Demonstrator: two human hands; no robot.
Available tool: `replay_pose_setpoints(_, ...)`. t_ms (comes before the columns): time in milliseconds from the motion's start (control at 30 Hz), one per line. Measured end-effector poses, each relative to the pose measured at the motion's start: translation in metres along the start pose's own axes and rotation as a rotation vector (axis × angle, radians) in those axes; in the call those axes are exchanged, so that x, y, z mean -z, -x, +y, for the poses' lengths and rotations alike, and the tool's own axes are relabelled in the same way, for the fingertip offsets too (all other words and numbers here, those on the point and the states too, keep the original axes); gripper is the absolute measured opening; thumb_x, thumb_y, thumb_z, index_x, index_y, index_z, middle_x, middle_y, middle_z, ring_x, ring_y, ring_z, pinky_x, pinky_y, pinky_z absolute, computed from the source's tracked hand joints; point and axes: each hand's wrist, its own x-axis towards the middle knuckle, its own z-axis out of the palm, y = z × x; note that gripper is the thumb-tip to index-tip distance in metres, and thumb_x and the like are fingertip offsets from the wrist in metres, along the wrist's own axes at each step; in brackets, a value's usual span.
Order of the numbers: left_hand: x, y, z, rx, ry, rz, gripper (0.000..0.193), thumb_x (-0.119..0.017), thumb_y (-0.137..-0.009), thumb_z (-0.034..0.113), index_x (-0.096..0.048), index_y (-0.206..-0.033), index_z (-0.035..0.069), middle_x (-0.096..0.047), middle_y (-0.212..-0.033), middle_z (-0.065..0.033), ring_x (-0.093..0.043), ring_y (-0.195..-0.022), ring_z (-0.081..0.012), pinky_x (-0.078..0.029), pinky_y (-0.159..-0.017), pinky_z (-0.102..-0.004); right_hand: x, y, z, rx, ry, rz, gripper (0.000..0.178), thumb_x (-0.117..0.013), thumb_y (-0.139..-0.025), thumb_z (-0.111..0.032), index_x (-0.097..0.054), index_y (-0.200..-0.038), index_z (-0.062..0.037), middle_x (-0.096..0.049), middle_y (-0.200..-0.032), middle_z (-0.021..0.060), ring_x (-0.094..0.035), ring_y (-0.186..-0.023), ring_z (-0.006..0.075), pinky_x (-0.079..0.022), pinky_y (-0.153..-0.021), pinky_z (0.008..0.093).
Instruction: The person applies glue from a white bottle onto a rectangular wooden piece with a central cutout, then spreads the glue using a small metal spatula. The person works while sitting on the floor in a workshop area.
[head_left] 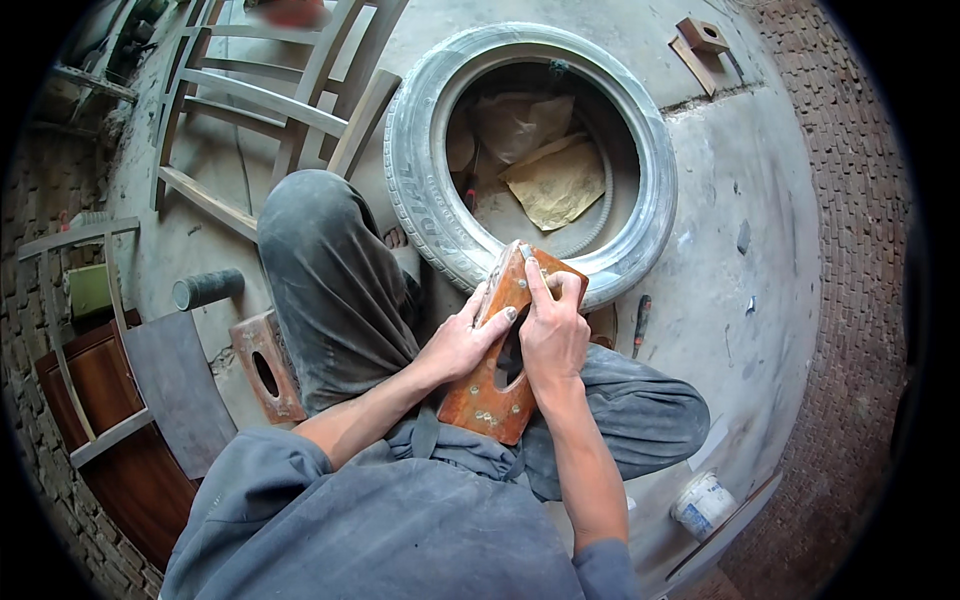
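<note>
I sit on a concrete floor with a reddish-brown wooden box (pixel 485 400) with an oval hole propped on my lap, its top edge leaning toward a grey tyre (pixel 420 160). My left hand (pixel 462 340) grips the box's left side, fingers wrapped over the edge. My right hand (pixel 552 325) rests on the box's upper face, index finger stretched up toward the top corner, pressing a small piece against the wood; what it pinches is too small to tell.
A second wooden box with an oval hole (pixel 266 366) lies left of my knee. A grey roll (pixel 207 289), wooden chair frames (pixel 270 100), a screwdriver (pixel 641 322), a white pot (pixel 702 505), paper scraps inside the tyre (pixel 555 180), brick walls around.
</note>
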Motion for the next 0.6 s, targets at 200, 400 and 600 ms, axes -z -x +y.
replay_pose_setpoints(200, 0.003, 0.005, 0.004, 0.006, -0.006, -0.006, 0.093, -0.056, -0.102, 0.060, -0.020, -0.169, 0.005, -0.049, -0.159, -0.0250, -0.050, -0.146, -0.0314, -0.037, -0.120, -0.0378, -0.008, 0.003, -0.001, 0.004, 0.008, 0.049, 0.053, -0.061, -0.093, -0.006, -0.065, -0.144, -0.0197, -0.056, -0.116, 0.0121, -0.073, -0.078, 0.0364, -0.062, -0.068, 0.0493)
replay_pose_setpoints(400, -0.010, -0.009, -0.019, -0.146, 0.058, 0.057, 0.096, -0.056, -0.101, 0.062, -0.020, -0.168, 0.004, -0.061, -0.143, -0.0315, -0.059, -0.136, -0.0390, -0.044, -0.114, -0.0411, -0.012, 0.001, -0.004, -0.004, 0.008, 0.041, 0.051, -0.063, -0.092, -0.006, -0.066, -0.142, -0.0168, -0.055, -0.115, 0.0122, -0.072, -0.076, 0.0366, -0.062, -0.068, 0.0495)
replay_pose_setpoints(600, -0.008, -0.005, -0.026, -0.165, -0.007, 0.072, 0.095, -0.056, -0.101, 0.063, -0.020, -0.169, 0.006, -0.060, -0.143, -0.0331, -0.059, -0.137, -0.0399, -0.044, -0.114, -0.0417, -0.016, -0.039, -0.009, -0.041, -0.096, 0.085, 0.045, -0.063, -0.094, -0.001, -0.071, -0.136, -0.0139, -0.059, -0.109, 0.0150, -0.070, -0.085, 0.0353, -0.058, -0.074, 0.0476)
